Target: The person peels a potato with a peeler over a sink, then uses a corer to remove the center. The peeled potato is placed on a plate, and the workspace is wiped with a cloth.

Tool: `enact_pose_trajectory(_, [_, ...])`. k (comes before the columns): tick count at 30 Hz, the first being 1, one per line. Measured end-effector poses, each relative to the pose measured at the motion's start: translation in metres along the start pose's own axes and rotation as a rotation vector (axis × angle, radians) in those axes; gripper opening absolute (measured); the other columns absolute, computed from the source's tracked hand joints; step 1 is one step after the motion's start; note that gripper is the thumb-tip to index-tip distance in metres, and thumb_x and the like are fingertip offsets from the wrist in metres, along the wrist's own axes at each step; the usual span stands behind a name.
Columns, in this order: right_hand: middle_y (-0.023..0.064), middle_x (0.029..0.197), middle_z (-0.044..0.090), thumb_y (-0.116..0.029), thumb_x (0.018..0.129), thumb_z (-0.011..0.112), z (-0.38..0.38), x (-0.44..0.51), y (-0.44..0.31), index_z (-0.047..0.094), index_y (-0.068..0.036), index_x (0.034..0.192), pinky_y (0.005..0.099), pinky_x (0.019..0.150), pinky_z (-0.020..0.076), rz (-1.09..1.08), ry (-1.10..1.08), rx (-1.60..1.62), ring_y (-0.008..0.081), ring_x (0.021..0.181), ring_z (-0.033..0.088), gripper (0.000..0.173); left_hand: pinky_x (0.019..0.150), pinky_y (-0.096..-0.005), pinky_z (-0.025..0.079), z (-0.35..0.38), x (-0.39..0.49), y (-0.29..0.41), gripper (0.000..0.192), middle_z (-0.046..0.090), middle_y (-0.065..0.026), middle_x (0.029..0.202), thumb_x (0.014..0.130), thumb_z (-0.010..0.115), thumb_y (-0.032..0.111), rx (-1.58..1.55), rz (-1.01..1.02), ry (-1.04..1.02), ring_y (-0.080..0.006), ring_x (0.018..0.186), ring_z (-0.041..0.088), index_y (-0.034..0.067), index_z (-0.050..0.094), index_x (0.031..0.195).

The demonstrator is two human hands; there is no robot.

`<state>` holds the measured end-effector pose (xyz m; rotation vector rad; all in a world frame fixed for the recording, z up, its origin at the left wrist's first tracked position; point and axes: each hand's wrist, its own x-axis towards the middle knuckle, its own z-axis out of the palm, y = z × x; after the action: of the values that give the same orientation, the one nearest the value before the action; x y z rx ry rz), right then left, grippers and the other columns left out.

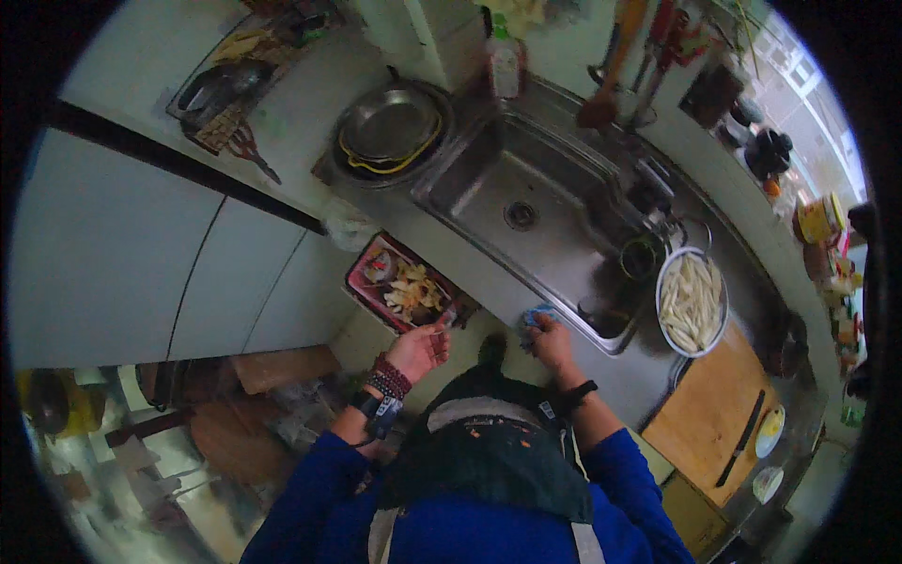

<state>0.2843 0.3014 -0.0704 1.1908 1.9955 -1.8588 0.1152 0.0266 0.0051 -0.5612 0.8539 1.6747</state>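
My left hand (pixel 421 350) is at the near edge of a red bin (pixel 357 276) holding peelings and scraps; its fingers are partly curled, and a small pale thing may be at the fingertips. My right hand (pixel 552 340) is closed on a blue and white cloth (pixel 538 315) at the front edge of the steel counter. Just beyond that hand is the stainless steel sink (pixel 486 194), with a drain (pixel 521 216) in its floor and a dark round item in its near right corner.
Metal pans (pixel 390 123) stand left of the sink. On the right are a white oval bowl of long pale pieces (pixel 691 302), a wooden cutting board (pixel 694 416) with a knife (pixel 740 438), and a small yellow-filled dish (pixel 769 431). A soap bottle (pixel 504 67) stands behind the sink.
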Motion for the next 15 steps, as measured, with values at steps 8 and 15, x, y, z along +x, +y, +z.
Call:
enact_pose_trajectory(8, [0.0099, 0.108, 0.067, -0.008, 0.093, 0.055, 0.039, 0.055, -0.098, 0.061, 0.002, 0.126, 0.0341, 0.086, 0.0508, -0.122, -0.342, 0.599, 0.0196, 0.097, 0.064, 0.035, 0.087, -0.0416, 0.052, -0.048, -0.018, 0.001, 0.023, 0.067, -0.0103, 0.104, 0.094, 0.056, 0.017, -0.111, 0.039, 0.044, -0.0249, 0.094, 0.063, 0.004, 0.063, 0.112])
enact_pose_trajectory(15, [0.0081, 0.107, 0.067, -0.008, 0.094, 0.054, -0.039, -0.006, -0.078, 0.057, 0.003, 0.129, 0.0325, 0.081, 0.0514, -0.1, -0.281, 0.682, 0.0194, 0.091, 0.063, 0.037, 0.088, -0.0416, 0.052, -0.037, 0.001, 0.002, 0.025, 0.067, -0.0097, 0.103, 0.095, 0.055, 0.019, -0.093, 0.012, -0.036, -0.0247, 0.093, 0.063, 0.003, 0.063, 0.112])
